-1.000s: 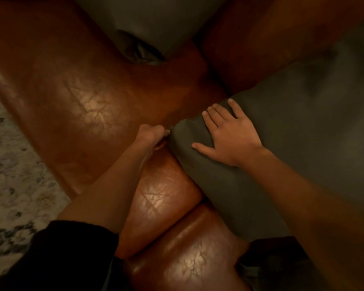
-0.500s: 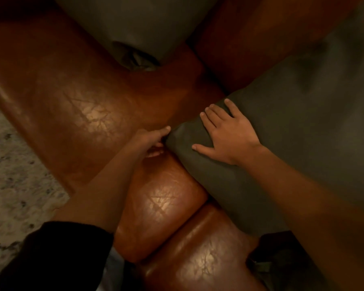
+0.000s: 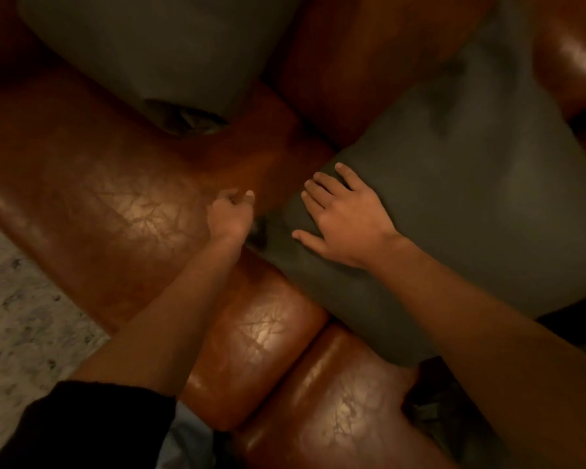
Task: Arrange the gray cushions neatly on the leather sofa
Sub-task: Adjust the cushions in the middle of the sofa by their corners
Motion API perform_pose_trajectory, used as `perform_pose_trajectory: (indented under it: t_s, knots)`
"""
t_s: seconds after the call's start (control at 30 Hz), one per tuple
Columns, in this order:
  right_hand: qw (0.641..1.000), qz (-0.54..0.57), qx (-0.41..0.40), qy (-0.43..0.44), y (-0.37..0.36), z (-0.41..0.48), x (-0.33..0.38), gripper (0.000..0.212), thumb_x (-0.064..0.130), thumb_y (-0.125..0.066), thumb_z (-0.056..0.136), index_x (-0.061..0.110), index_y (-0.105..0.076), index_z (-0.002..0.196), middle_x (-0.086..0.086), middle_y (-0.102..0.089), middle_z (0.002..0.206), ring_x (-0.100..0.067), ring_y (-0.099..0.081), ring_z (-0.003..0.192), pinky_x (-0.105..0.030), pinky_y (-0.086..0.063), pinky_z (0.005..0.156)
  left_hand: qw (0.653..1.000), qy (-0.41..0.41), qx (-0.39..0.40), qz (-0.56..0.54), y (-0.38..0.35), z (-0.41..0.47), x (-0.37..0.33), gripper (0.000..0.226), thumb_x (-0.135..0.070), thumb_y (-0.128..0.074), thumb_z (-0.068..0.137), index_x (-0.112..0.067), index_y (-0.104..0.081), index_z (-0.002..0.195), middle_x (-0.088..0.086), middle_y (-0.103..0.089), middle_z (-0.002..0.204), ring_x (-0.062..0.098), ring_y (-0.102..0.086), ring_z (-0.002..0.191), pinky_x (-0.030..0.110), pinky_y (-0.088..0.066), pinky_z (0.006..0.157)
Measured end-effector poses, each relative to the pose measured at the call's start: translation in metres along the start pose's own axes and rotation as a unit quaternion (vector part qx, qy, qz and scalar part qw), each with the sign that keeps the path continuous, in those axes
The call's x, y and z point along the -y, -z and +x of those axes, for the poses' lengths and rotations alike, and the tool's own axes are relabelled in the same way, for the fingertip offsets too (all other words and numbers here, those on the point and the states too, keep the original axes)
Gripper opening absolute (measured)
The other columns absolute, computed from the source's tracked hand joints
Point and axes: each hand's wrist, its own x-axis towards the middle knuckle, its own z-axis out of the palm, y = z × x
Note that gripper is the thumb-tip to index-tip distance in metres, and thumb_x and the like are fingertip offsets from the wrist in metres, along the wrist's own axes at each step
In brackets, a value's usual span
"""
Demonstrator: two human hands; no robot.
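A large gray cushion (image 3: pixel 454 204) lies on the right part of the brown leather sofa (image 3: pixel 122 204), its near corner pointing left. My right hand (image 3: pixel 342 221) rests flat on that corner with the fingers spread. My left hand (image 3: pixel 230 214) hovers just left of the corner, over the leather, fingers loosely curled and nothing in them. A second gray cushion (image 3: pixel 156 45) leans at the top left of the sofa, with a crumpled corner at its lower edge.
A pale patterned rug (image 3: pixel 21 319) covers the floor at the left. The sofa's rounded padded sections (image 3: pixel 261 336) lie below my arms. A dark gap (image 3: pixel 569 326) opens at the right beside the cushion.
My left hand has let go of the cushion corner it pinched and drawn slightly away to the left. My right hand stays flat on the cushion.
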Motion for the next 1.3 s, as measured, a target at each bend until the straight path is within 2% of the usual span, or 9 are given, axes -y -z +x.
perform_pose_trajectory:
  t_s: [0.23, 0.37, 0.43, 0.53, 0.73, 0.93, 1.1, 1.17, 1.3]
  knots:
    - [0.998, 0.007, -0.052, -0.037, 0.019, -0.066, -0.044, 0.054, 0.046, -0.027, 0.099, 0.019, -0.037, 0.144, -0.008, -0.025, 0.156, -0.025, -0.014, 0.145, -0.051, 0.005, 0.115, 0.955, -0.28, 0.055, 0.086, -0.031, -0.079, -0.112, 0.031, -0.03, -0.048, 0.096, -0.015, -0.06, 0.119, 0.005, -0.061, 0.119, 0.016, -0.054, 0.112, 0.022, -0.037, 0.09]
    - [0.986, -0.002, -0.121, -0.114, 0.023, -0.11, -0.064, 0.045, 0.048, -0.048, 0.091, 0.027, -0.055, 0.131, -0.008, -0.042, 0.147, -0.026, -0.036, 0.137, -0.056, -0.016, 0.112, 0.897, -0.425, 0.055, 0.108, -0.05, -0.127, -0.159, 0.028, -0.022, -0.048, 0.095, -0.011, -0.059, 0.119, 0.01, -0.055, 0.118, 0.019, -0.055, 0.105, 0.024, -0.039, 0.095]
    - [0.968, 0.027, -0.175, -0.179, 0.019, -0.131, -0.071, 0.045, 0.046, -0.055, 0.088, 0.027, -0.058, 0.128, -0.01, -0.046, 0.144, -0.029, -0.041, 0.134, -0.061, -0.021, 0.107, 0.842, -0.516, 0.069, 0.146, -0.063, -0.15, -0.175, 0.028, -0.021, -0.049, 0.094, -0.012, -0.059, 0.119, 0.011, -0.054, 0.118, 0.025, -0.053, 0.109, 0.035, -0.039, 0.097]
    - [0.939, 0.074, -0.196, -0.274, 0.008, -0.161, -0.076, 0.048, 0.047, -0.048, 0.09, 0.028, -0.053, 0.133, -0.013, -0.043, 0.145, -0.034, -0.04, 0.133, -0.064, -0.026, 0.104, 0.73, -0.635, 0.114, 0.228, -0.09, -0.177, -0.189, 0.028, -0.021, -0.051, 0.092, -0.013, -0.061, 0.117, 0.011, -0.057, 0.115, 0.029, -0.05, 0.11, 0.038, -0.037, 0.09]
    - [0.88, 0.155, -0.164, -0.419, -0.015, -0.197, -0.07, 0.05, 0.051, -0.043, 0.092, 0.019, -0.058, 0.127, -0.016, -0.049, 0.139, -0.035, -0.044, 0.13, -0.059, -0.039, 0.099, 0.535, -0.738, 0.262, 0.317, -0.14, -0.206, -0.182, 0.027, -0.022, -0.053, 0.09, -0.014, -0.064, 0.113, 0.008, -0.058, 0.117, 0.026, -0.049, 0.116, 0.04, -0.033, 0.094]
    - [0.741, 0.24, -0.191, -0.597, -0.044, -0.216, -0.025, 0.051, 0.041, -0.049, 0.093, 0.016, -0.048, 0.137, -0.013, -0.042, 0.146, -0.03, -0.041, 0.134, -0.05, -0.04, 0.099, 0.403, -0.781, 0.339, 0.336, -0.156, -0.211, -0.168, 0.024, -0.021, -0.055, 0.09, -0.011, -0.067, 0.108, 0.011, -0.063, 0.11, 0.03, -0.055, 0.111, 0.043, -0.037, 0.091]
    - [0.611, 0.377, -0.044, -0.695, -0.078, -0.219, 0.027, 0.053, 0.037, -0.041, 0.097, 0.022, -0.031, 0.146, -0.006, -0.039, 0.146, -0.026, -0.04, 0.129, -0.04, -0.036, 0.098, 0.244, -0.83, 0.377, 0.331, -0.174, -0.218, -0.157, 0.023, -0.019, -0.054, 0.09, -0.012, -0.068, 0.107, 0.009, -0.065, 0.108, 0.03, -0.057, 0.109, 0.044, -0.038, 0.089]
    - [0.565, 0.439, 0.007, -0.698, -0.093, -0.216, 0.045, 0.048, 0.036, -0.038, 0.098, 0.022, -0.034, 0.144, -0.006, -0.043, 0.138, -0.026, -0.044, 0.124, -0.04, -0.041, 0.095, 0.175, -0.844, 0.39, 0.323, -0.184, -0.225, -0.15, 0.025, -0.02, -0.053, 0.09, -0.011, -0.068, 0.108, 0.008, -0.066, 0.105, 0.029, -0.059, 0.107, 0.043, -0.04, 0.088]
    - [0.53, 0.516, 0.075, -0.669, -0.128, -0.203, 0.07, 0.037, 0.027, -0.042, 0.097, 0.014, -0.046, 0.131, -0.01, -0.046, 0.128, -0.03, -0.046, 0.12, -0.039, -0.044, 0.088, 0.087, -0.837, 0.398, 0.365, -0.206, -0.237, -0.131, 0.032, -0.025, -0.048, 0.091, -0.01, -0.065, 0.114, 0.01, -0.064, 0.111, 0.029, -0.055, 0.115, 0.043, -0.038, 0.093]
